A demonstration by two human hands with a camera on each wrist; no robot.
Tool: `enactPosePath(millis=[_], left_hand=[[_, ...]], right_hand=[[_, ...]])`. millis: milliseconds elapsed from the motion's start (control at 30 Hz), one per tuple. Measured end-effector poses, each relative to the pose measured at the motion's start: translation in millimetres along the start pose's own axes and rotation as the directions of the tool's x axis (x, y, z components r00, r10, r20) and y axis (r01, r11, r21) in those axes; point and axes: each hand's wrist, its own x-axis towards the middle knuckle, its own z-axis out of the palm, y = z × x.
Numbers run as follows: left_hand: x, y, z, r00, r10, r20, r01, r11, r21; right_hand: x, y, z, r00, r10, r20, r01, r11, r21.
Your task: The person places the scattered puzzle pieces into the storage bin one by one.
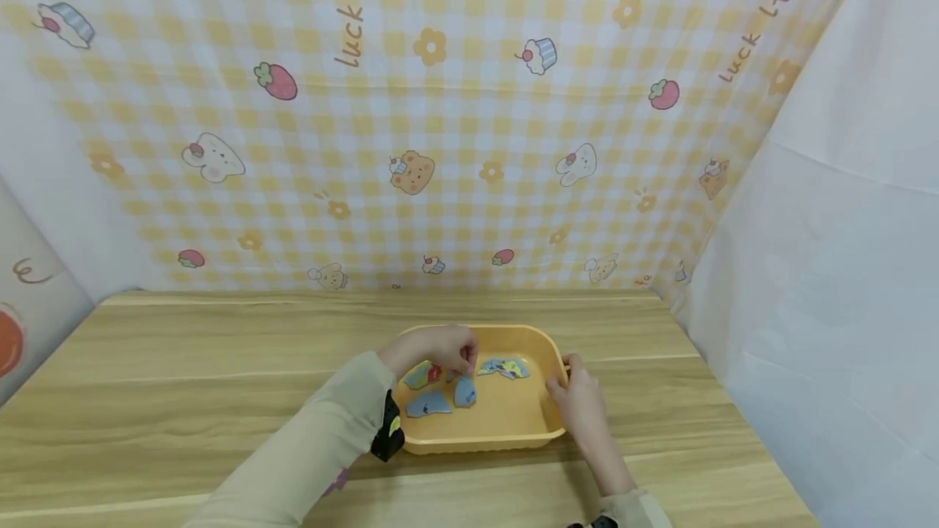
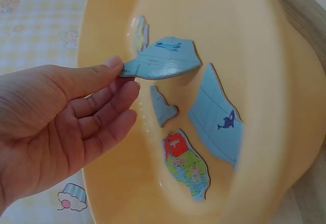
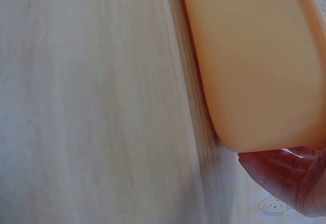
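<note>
Lower centre, head view: left hand (image 1: pixel 449 347) pinches flat blue whale-printed puzzle piece (image 2: pixel 165 61) within rounded yellow-orange plastic tray (image 1: pixel 513 418); right hand (image 1: pixel 583 404) grips its right end. Likely lifting or laying; next needs steady pinch.

Head view looks down; closer wrist views share the tray (image 1: pixel 517 407).

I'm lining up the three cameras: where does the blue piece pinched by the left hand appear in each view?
Head: the blue piece is at lower middle, just under the left hand.
Left wrist: the blue piece is above centre, its left end pinched.
Right wrist: not in it.
Shared landmark: the yellow tray, visible in all three.
</note>
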Motion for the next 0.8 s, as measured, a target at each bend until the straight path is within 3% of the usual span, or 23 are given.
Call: enactPosePath(millis=[400,800], left_hand=[[2.6,-3.0,4.2,0.999,-0.047,-0.023,0.046,0.999,-0.020],[4.2,-8.5,7.9,0.999,-0.043,-0.025,0.044,0.998,0.042]], right_hand=[[0.3,-1.2,0.9,1.000,0.005,0.009,-0.005,1.000,-0.002],[-0.4,-2.6,-0.1,1.000,0.002,0.005,-0.002,1.000,0.005]])
